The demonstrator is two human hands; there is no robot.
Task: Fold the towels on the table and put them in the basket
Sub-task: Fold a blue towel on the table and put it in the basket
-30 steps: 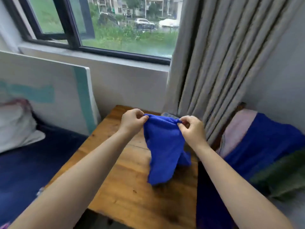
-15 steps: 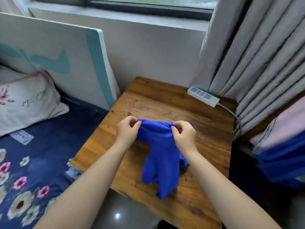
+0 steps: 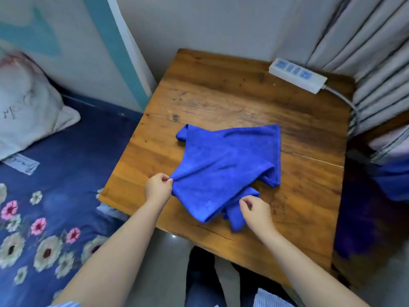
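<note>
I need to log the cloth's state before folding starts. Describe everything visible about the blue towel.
The blue towel is a plain, bright blue cloth with a soft, plush-looking pile. It lies rumpled and partly spread on the wooden table, unfolded, with creases and one corner turned over at its far left. The left hand pinches its near left edge; the right hand is at its bunched near end, but whether that hand's grip holds cloth cannot be told.

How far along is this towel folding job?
Early days. Nothing looks finished: the blue terry towel lies rumpled, only partly spread on the wooden table. In hand: the left hand pinches its near-left edge and the right hand is at its bunched near end. Left: flattening, folding, then basketing; no basket is in view.
</note>
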